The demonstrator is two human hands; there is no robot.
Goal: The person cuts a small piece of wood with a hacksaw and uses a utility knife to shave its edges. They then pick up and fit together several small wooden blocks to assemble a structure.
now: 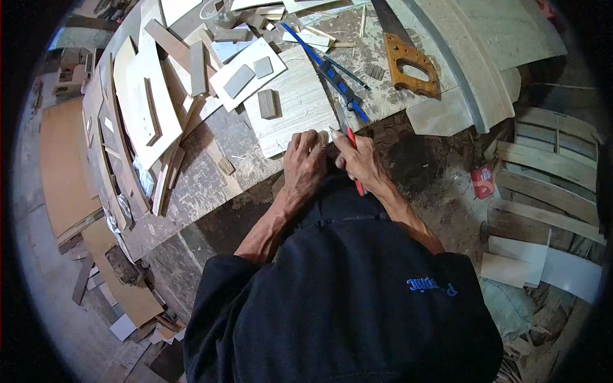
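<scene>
My right hand (363,159) is closed around a slim red-handled knife (352,138) with a narrow grey blade pointing away from me. Beside it, my left hand (305,159) has its fingers curled at the near edge of a pale wooden board (294,83). A small light tip shows between the two hands; what the left fingers hold is hidden. On the board lies a small brown wood block (269,104). Just beyond the knife is a long blue-and-black tool (332,78), with a dark thin pencil-like stick (347,72) alongside.
A handsaw (412,67) lies at the back right of the worn workbench (207,185). A white panel (248,75) bears two grey pieces. Wooden strips and panels (143,105) crowd the left side. Curved boards (476,64) and a slatted wooden stack (549,166) stand right.
</scene>
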